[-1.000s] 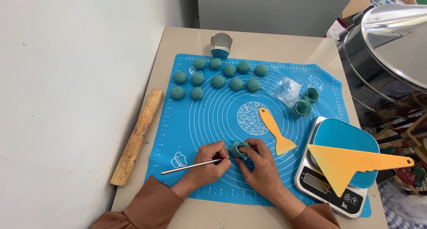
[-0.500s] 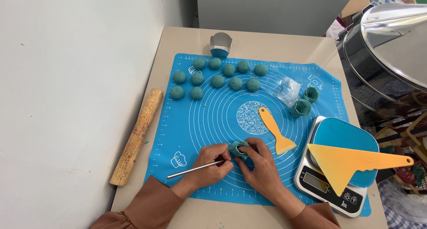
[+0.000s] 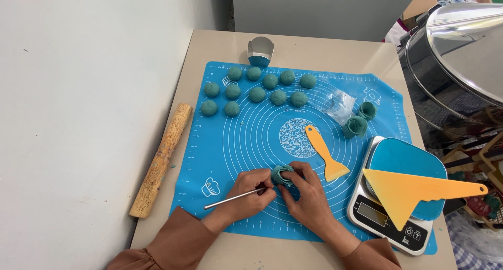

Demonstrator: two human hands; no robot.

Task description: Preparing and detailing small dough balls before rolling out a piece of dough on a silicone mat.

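**Rod tilts as the dough flower takes shape**

While both hands stay at the mat's six o'clock edge, the thin metal rod (image 3: pixel 233 197) has tipped slightly, its free end pointing toward eight o'clock. The left hand (image 3: pixel 250 192) is closed around that rod; the right hand (image 3: pixel 306 195) curls its fingers against the folded teal dough piece (image 3: pixel 283 174), which sits between the two hands on the blue silicone mat (image 3: pixel 251 139). Little else has shifted, so the shaping appears ongoing. Two finished-looking dough flowers (image 3: pixel 360 119) lie at two o'clock.

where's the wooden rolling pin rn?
In the head view the wooden rolling pin lies on the table, off the left edge of the blue mat, angled lengthwise, left of the left hand.
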